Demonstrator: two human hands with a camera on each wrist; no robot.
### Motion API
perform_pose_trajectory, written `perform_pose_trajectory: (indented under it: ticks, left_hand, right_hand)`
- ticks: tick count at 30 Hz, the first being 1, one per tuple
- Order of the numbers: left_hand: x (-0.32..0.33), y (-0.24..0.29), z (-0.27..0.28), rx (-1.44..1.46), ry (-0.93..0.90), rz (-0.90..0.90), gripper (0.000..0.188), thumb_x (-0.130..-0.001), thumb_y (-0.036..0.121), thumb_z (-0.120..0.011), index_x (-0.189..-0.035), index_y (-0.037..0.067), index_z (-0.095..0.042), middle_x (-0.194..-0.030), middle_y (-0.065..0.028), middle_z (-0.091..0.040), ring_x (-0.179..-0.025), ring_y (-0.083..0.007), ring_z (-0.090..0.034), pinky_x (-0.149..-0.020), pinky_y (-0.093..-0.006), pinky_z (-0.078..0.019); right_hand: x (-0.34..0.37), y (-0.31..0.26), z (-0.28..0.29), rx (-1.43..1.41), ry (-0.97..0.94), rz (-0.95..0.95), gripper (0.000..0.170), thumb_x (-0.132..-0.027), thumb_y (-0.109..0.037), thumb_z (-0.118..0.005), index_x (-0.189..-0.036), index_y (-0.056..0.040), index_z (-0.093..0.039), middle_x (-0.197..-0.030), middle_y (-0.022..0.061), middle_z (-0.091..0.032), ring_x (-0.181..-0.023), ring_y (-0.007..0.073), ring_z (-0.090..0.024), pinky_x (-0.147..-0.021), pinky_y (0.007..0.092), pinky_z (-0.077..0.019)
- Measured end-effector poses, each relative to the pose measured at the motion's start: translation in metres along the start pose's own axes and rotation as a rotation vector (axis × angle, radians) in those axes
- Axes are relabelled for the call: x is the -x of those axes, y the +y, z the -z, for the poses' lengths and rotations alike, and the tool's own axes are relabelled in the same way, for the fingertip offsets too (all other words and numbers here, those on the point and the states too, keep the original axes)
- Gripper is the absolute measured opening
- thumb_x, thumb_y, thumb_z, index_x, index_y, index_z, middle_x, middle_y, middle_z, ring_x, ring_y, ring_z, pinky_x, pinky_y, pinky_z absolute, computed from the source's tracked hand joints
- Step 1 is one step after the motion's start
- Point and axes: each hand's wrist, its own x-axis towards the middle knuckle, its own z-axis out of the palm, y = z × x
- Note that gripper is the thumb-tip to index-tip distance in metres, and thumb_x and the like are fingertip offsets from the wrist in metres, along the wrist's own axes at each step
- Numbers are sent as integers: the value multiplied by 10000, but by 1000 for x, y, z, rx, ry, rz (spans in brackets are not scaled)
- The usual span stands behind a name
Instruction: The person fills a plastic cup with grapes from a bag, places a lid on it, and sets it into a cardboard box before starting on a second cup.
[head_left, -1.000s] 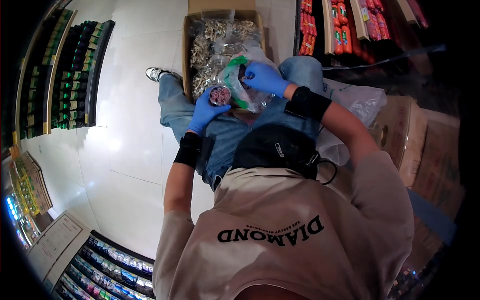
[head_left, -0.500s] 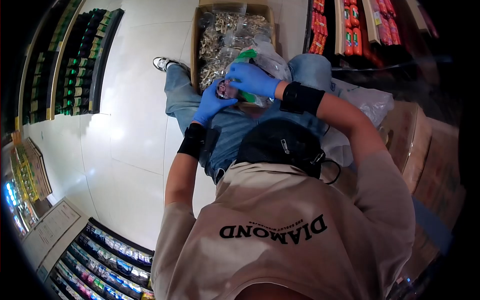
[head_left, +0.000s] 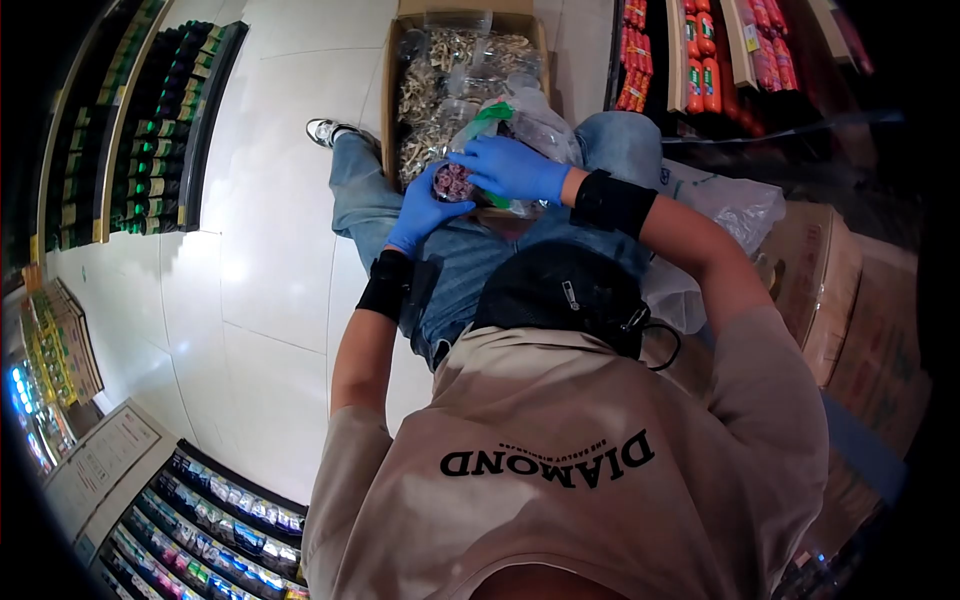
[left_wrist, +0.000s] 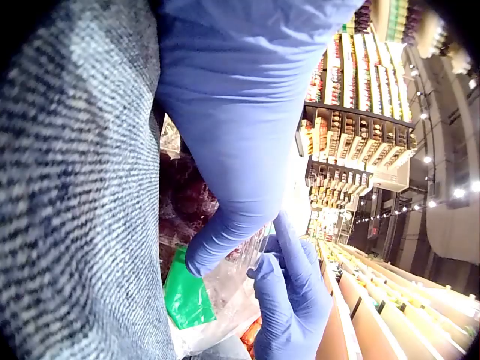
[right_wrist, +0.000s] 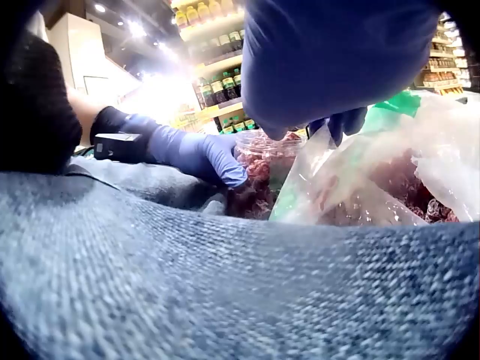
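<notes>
Head view: by the near edge of the box point(head_left: 390, 105), left hand point(head_left: 425, 214) clasps tub point(head_left: 455, 184), right hand point(head_left: 514, 168), grip unclear, probably filling; steadiness needed next.

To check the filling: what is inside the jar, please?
The jar holds reddish pieces, seen through its mouth and wall. What lies deeper is covered; the left grip hides some wall.

Pale tiled floor point(head_left: 260, 290), glossy with reflections, spreads left of the left hand point(head_left: 426, 212); beyond it stands a dark bottle shelf point(head_left: 207, 130). Forward and right of the right hand point(head_left: 515, 168) is a red-stocked rack point(head_left: 679, 60). Ceiling lamps point(left_wrist: 459, 193) glow well above both hands
</notes>
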Motion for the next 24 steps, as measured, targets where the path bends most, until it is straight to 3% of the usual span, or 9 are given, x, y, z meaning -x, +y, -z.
perform_pose_trajectory:
  ticks: [5, 9, 11, 18, 24]
  left_hand:
    - [-1, -3, 1, -59, 6, -7, 764, -665, 173, -939, -1312, -15, -578, -1202, -99, -677, -1109, -171, -635, -1007, -336, -505]
    - [-1, -8, 2, -94, 14, -19, 791, -650, 202, -951, -1314, -16, -578, -1207, -111, -677, -1114, -181, -636, -1010, -341, -504]
    - [0, -7, 2, -208, 7, -41, 812, -664, 194, -943, -1349, -24, -566, -1251, -112, -661, -1150, -180, -618, -1046, -346, -475]
    - [1, -1, 0, -166, 6, -38, 812, -629, 231, -968, -1303, -29, -596, -1211, -127, -683, -1112, -190, -647, -1019, -351, -502]
    - [0, -7, 1, -147, -3, -68, 818, -630, 219, -965, -1315, -31, -593, -1210, -128, -686, -1117, -191, -649, -1024, -352, -500]
  right_hand:
    - [2, 8, -5, -84, 18, 23, 406, -931, -124, -600, -1330, -54, -618, -1156, 182, -595, -1032, 369, -588, -931, 457, -485]
    - [3, 9, -8, -130, 8, 11, 377, -923, -78, -585, -1294, -63, -654, -1144, 181, -590, -1044, 364, -585, -932, 450, -484]
    - [4, 10, -7, -167, 56, 36, 368, -888, -18, -529, -1201, -72, -714, -1114, 179, -559, -1042, 359, -570, -929, 437, -472]
    - [8, 12, -8, -257, 14, -25, 395, -873, 7, -531, -1203, -89, -727, -1070, 166, -551, -1033, 334, -560, -930, 409, -454]
    - [8, 22, -17, -237, -7, 42, 398, -846, 0, -548, -1188, -84, -732, -1058, 167, -555, -1029, 330, -559, -915, 409, -452]
